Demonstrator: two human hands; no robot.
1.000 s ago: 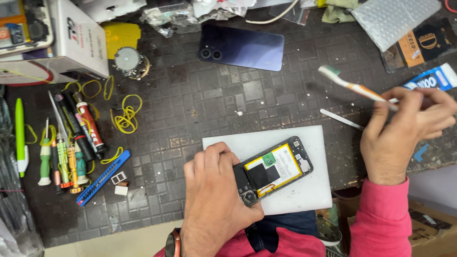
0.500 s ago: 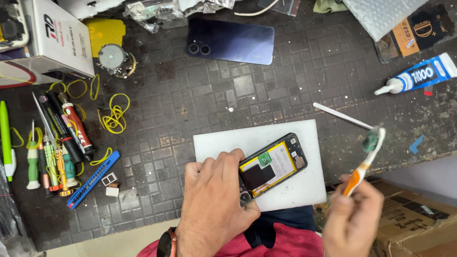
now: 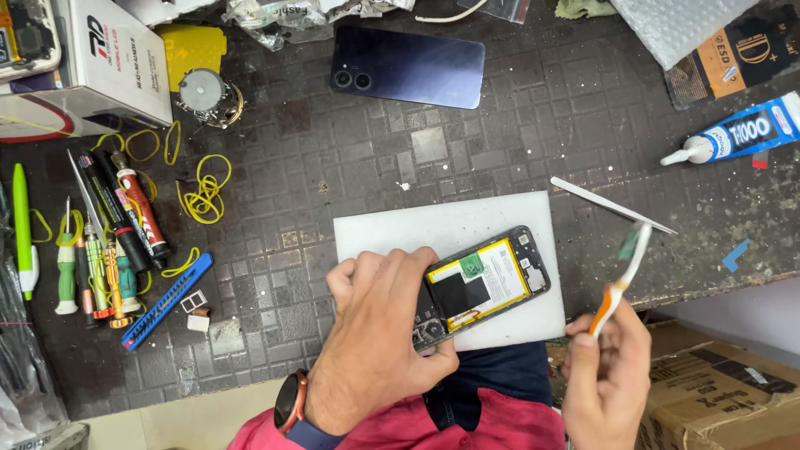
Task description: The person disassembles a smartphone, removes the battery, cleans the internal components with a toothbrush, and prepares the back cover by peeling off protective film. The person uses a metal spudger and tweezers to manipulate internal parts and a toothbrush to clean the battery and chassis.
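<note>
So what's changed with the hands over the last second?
The right hand carried the toothbrush from up over the bench down to the near edge, right of the opened phone. The left hand stayed gripping the phone on the white pad.

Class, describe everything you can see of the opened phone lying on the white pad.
The opened phone lies face down and slanted on the white pad, its back cover off. A black frame surrounds a yellow-edged battery with a black patch and a green sticker; the camera end is partly covered. The left hand presses on that end. The right hand holds a toothbrush just to the phone's right, apart from it.
</note>
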